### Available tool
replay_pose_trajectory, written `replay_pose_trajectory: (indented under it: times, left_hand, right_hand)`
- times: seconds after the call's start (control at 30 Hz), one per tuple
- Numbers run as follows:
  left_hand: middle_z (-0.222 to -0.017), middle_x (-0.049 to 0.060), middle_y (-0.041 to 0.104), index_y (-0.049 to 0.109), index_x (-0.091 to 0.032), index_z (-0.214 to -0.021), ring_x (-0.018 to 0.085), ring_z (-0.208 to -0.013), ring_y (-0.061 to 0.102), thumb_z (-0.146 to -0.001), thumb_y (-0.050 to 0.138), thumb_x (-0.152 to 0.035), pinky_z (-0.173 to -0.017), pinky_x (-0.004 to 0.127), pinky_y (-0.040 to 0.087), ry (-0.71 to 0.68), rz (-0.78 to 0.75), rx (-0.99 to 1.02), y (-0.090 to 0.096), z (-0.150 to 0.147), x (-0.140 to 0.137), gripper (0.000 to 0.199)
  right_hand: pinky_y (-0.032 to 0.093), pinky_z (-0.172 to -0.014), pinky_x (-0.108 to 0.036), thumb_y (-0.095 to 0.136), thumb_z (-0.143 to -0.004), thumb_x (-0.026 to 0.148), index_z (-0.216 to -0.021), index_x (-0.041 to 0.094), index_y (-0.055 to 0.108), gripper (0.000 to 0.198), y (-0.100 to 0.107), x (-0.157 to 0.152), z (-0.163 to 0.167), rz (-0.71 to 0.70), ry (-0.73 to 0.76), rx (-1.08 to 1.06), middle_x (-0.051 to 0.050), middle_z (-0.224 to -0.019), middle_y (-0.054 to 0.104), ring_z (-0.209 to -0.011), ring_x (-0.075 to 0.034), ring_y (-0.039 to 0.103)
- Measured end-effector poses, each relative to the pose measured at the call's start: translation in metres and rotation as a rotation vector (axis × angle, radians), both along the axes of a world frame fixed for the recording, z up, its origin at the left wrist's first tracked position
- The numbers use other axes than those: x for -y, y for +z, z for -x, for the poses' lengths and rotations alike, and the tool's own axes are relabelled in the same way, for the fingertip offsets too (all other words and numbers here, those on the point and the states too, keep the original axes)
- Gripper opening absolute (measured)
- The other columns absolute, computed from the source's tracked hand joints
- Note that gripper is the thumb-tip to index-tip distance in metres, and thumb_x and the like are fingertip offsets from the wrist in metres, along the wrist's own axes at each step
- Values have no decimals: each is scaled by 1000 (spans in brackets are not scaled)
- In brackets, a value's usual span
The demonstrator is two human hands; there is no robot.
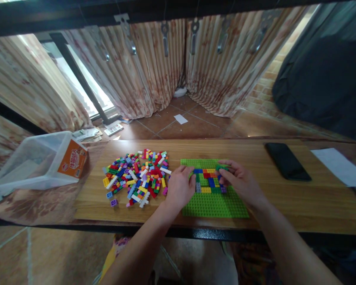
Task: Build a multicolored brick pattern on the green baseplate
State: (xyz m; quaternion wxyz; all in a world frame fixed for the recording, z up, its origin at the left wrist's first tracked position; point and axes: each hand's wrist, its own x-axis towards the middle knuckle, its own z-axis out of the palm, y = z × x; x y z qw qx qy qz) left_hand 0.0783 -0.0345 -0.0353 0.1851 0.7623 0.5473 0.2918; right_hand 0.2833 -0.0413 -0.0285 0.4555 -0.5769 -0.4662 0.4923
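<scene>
Left hand [180,187], fingers curled (cannot tell whether gripping anything), is between a loose brick pile [145,177] and a multicoloured brick build [211,183], longest side to side on a green baseplate [213,207], its right end partly hidden by the right hand [239,178] pinching a green brick [221,168], with a black phone [287,161] farther right.

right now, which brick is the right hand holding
The green brick in the right hand, by the build; the loose pile of bricks rests on the table.

- Orange label [73,158] on the plastic bin [41,181]: pale Chinese characters, too small to read from here.
- White flat item [113,129] near it: dark print, illegible.
</scene>
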Motion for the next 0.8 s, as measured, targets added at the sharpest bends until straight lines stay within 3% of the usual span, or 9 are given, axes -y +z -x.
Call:
replay_pose_trajectory:
  times: [0.2, 0.4, 0.6, 0.8]
  left_hand:
    - [-100, 7, 68, 67, -18, -111, 18, -87, 64, -90, 54, -17, -85, 32, 54, -11, 25, -39, 1, 1, 1, 26]
    - [-102, 7, 69, 67, -18, -111, 19, -92, 65, -90, 54, -17, -88, 33, 54, -24, 25, -50, 0, 2, 1, 25]
    - [-98, 6, 68, 68, -19, -110, 19, -91, 64, -90, 55, -18, -87, 33, 54, -44, 15, -93, 0, 2, 2, 24]
    - [-96, 6, 68, 69, -18, -108, 19, -89, 64, -90, 55, -17, -86, 33, 53, -66, 15, -125, 1, 1, 4, 23]
  right_hand:
    - [43, -47, -24, 71, -75, 45, -100, 20, 65, 36, 1, 1, 4, -32, 55, 106, 3, -65, 63, -50, -10, 51]
    - [50, -58, -29, 65, -81, 40, -109, 20, 67, 35, -1, 8, 6, -51, 229, 229, 0, -73, 68, -61, -15, 59]
    - [50, -77, -35, 60, -85, 36, -107, 27, 73, 27, -1, 10, 4, -276, 227, 569, -5, -100, 68, -87, -20, 62]
    - [48, -86, -40, 62, -82, 30, -98, 26, 76, 21, 1, 10, 13, -339, 267, 671, -6, -93, 69, -92, -23, 61]
